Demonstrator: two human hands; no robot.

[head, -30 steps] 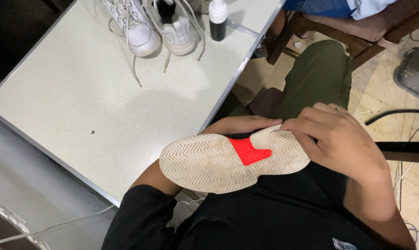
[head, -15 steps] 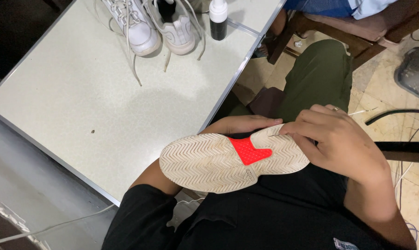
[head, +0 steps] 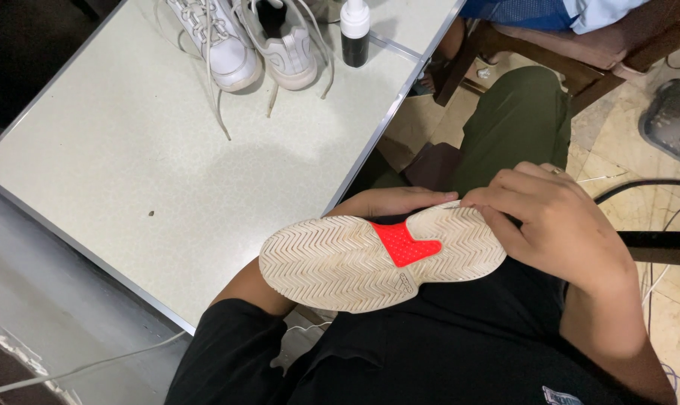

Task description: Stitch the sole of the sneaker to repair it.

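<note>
Grip: both hands hold one shoe point(head: 377, 259) turned sole-up over the person's lap, just off the near edge of the table.
Right hand point(head: 558, 225): closed around the heel end, fingers curled over the upper rim of the sole and the thumb against its side.
Left hand point(head: 392, 202): reaches in from beneath the shoe, its fingers showing above the far edge near the middle; it grips the shoe from underneath, though the palm is hidden.
Sole: off-white with a zigzag tread, dirty in places, and a red patch point(head: 401, 244) at the waist between forefoot and heel. The toe points left, the heel right.
Table point(head: 152, 172): pale speckled top with a metal rim, to the left of the shoe.
On the table: a pair of white sneakers point(head: 254, 41) with loose laces at the far end, and a small dark bottle with a white cap point(head: 355, 34) just beside them.
Behind: a wooden chair point(head: 580, 56).
</note>
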